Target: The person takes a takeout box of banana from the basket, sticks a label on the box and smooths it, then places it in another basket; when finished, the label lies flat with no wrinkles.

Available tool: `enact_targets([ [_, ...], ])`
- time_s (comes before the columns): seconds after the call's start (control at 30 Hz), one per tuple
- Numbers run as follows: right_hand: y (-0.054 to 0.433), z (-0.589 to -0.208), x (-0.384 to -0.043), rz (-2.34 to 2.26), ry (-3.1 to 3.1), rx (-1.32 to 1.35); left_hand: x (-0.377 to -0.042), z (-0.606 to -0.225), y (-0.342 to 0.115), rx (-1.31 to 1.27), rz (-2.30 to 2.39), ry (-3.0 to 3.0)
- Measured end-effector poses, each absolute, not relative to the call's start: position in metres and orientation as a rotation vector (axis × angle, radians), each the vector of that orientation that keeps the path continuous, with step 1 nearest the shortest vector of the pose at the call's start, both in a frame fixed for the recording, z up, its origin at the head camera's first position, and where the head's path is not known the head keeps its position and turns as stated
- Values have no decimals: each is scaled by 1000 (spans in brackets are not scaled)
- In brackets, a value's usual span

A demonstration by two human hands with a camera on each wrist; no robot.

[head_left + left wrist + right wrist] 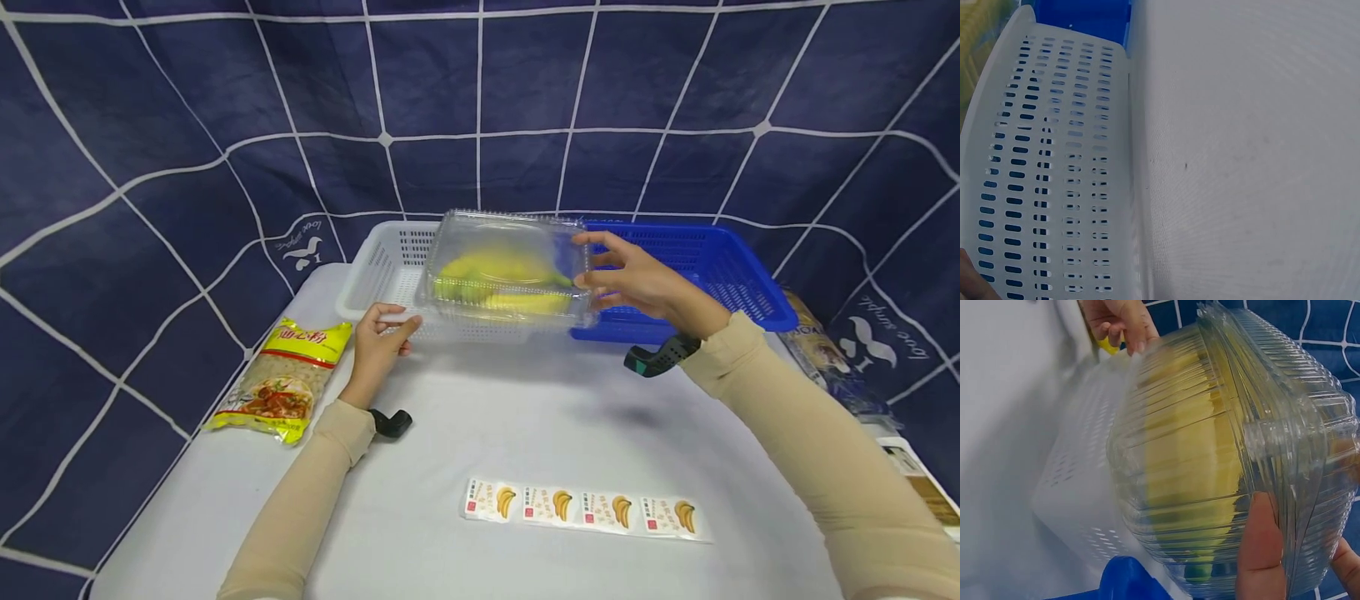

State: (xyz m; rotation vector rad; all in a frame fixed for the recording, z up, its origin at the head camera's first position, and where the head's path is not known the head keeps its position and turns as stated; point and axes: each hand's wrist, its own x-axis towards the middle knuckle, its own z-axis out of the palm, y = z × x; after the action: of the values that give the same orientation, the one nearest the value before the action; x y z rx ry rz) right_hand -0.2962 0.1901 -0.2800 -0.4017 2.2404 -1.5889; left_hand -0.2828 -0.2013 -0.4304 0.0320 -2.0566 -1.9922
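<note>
A clear plastic clamshell box (504,271) with yellow-green bananas (498,268) inside is held above the white basket (372,260), partly over the blue basket. My right hand (630,279) grips the box by its right end. In the right wrist view, the thumb (1261,550) lies against the ribbed side near the lid seam, and fingers show behind. With thumb and curled fingers, my left hand (381,340) grips the white basket's front rim near its left corner. Only a fingertip (974,278) of it shows in the left wrist view.
A blue basket (750,279) stands right of the white one. Left lies a yellow food packet (283,379). A strip of banana stickers (585,508) lies at the front of the white table (450,433). More packages (813,337) line the right edge; a dark blue gridded cloth (525,92) hangs behind.
</note>
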Motion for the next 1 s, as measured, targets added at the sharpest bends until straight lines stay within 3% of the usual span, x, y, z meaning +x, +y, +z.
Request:
enact_targets([
  [1.0, 262, -315, -226, -1646, 2235, -441, -281, -431, -202, 54, -1886, -2133],
])
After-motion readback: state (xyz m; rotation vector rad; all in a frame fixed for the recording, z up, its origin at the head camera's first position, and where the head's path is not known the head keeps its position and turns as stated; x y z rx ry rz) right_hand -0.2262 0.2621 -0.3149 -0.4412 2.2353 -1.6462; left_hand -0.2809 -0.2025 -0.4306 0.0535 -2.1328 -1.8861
